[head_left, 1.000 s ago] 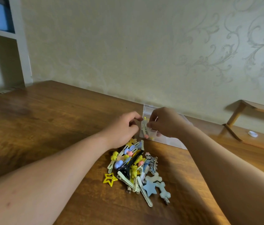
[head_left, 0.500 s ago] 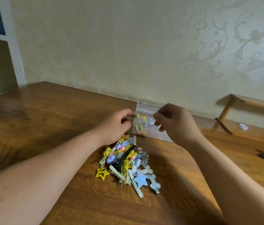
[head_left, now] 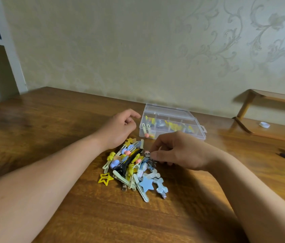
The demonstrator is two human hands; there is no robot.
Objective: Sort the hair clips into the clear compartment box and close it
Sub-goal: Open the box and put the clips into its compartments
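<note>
We think the job now is to pull one clip out of the pile of hair clips [head_left: 133, 170] on the table [head_left: 50, 123], so we should lift it slow and straight up, so it does not hook the others. Our left hand [head_left: 119, 128] hangs at the far left end of the pile, fingers softly curled with nothing in them. Our right hand [head_left: 178, 151] hovers palm down at the right side, thumb and first finger pinching a little pink clip [head_left: 147, 153] at the pile's edge, and the clear box [head_left: 171, 123] sits open just behind, near the wall [head_left: 120, 50].
</note>
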